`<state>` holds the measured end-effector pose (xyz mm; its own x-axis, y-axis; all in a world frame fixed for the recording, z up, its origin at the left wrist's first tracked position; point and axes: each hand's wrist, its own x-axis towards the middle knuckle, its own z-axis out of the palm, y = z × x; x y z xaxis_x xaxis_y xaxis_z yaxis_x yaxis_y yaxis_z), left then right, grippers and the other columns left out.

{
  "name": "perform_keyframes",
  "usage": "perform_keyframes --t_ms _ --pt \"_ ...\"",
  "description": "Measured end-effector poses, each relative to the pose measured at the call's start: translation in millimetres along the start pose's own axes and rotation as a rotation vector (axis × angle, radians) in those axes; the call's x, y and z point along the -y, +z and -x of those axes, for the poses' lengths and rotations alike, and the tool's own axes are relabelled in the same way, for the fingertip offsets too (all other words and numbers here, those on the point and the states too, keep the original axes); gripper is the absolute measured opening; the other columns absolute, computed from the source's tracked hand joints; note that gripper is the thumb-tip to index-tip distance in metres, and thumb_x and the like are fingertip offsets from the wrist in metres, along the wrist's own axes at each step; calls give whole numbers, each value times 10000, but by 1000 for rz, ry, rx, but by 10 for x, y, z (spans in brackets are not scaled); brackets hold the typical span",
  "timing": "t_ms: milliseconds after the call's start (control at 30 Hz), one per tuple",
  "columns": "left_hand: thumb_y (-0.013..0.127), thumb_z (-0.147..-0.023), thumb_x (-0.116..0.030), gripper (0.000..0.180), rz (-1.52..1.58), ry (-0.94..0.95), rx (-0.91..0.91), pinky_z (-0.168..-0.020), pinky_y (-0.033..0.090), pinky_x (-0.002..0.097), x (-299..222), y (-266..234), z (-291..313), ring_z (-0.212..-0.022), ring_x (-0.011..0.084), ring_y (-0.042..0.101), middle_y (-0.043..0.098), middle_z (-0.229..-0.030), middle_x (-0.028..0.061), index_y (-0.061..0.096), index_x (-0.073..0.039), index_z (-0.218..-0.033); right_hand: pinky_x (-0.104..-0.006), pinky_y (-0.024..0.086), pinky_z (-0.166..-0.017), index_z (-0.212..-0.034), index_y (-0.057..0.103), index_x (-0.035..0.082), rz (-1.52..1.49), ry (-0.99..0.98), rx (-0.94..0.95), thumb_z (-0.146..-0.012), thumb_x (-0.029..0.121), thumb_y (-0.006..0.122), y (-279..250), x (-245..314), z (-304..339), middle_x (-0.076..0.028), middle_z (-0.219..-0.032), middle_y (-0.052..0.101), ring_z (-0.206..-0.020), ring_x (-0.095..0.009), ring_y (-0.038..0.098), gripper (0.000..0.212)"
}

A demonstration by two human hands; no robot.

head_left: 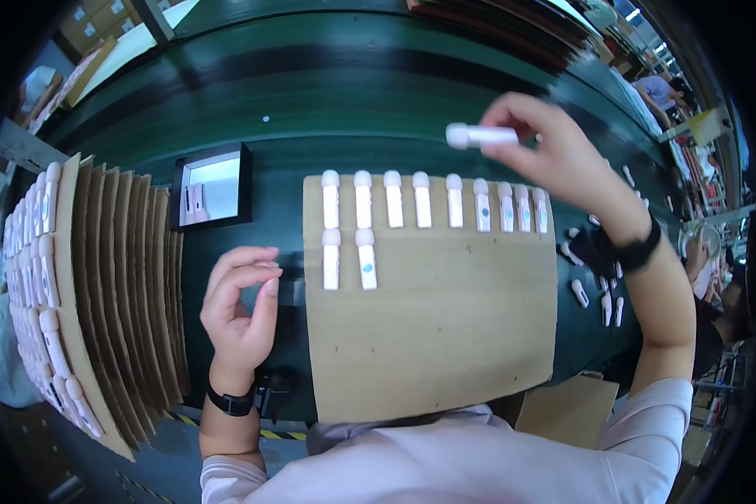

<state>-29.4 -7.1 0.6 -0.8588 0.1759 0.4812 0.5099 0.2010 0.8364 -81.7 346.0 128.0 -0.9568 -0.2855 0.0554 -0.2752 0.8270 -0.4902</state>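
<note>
My right hand (pixel 536 144) is raised beyond the far right part of a cardboard sheet (pixel 437 336). Its thumb and fingers pinch a small white wand with a rounded head (pixel 489 135), held sideways with the head to the left. My left hand (pixel 239 315) hovers left of the sheet, fingers bent, thumb apart from them, holding nothing. Several similar wands (pixel 393 202) lie side by side along the sheet's far edge, heads away from me. Two more, one of them a wand with a blue spot (pixel 367 262), lie below that row at the left.
At the left stands a stack of cardboard sheets (pixel 134 277), its top one covered with wands (pixel 49 336). A black-rimmed box (pixel 246 181) sits beyond my left hand. Loose wands (pixel 606 309) and a black item (pixel 592 252) lie on the green table (pixel 328 101) at the right.
</note>
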Motion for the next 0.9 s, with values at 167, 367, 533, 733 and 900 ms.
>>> perform_keyframes --t_ms 167,367,533,733,900 --pt "643 -790 51 137 -14 139 129 -806 500 344 -477 9 34 -901 271 631 644 -1015 184 645 7 -921 -288 473 -762 -982 622 29 -324 -33 17 -792 28 692 353 560 1191 -72 -909 633 -818 -188 596 203" --pt "759 -795 -160 290 15 288 490 -811 507 416 -1017 282 224 -897 295 638 657 -1001 174 643 -8 -1013 -320 461 -690 -983 631 28 -554 -222 -129 -735 -22 724 895 932 1606 -87 -881 640 -769 -228 589 269" --pt "815 -705 -108 334 21 294 404 -768 541 396 -1034 436 412 -781 276 668 691 -910 113 682 -14 -997 -326 448 -663 -985 633 27 -537 -289 -296 -723 -43 724 1137 936 1698 -88 -889 638 -760 -225 582 285" --pt "786 -739 -66 294 128 61 377 -913 501 445 -1198 475 589 -903 257 655 687 -931 157 660 48 -979 -335 456 -644 -985 645 22 -515 -370 -441 -718 -40 731 1276 937 1766 -98 -868 634 -738 -247 587 288" --pt "748 -729 5 275 129 88 348 -885 521 441 -1194 522 601 -858 265 671 695 -917 136 665 34 -990 -323 449 -676 -1044 629 20 -675 -274 -402 -725 -39 729 1304 934 1852 -91 -905 637 -774 -225 587 340"
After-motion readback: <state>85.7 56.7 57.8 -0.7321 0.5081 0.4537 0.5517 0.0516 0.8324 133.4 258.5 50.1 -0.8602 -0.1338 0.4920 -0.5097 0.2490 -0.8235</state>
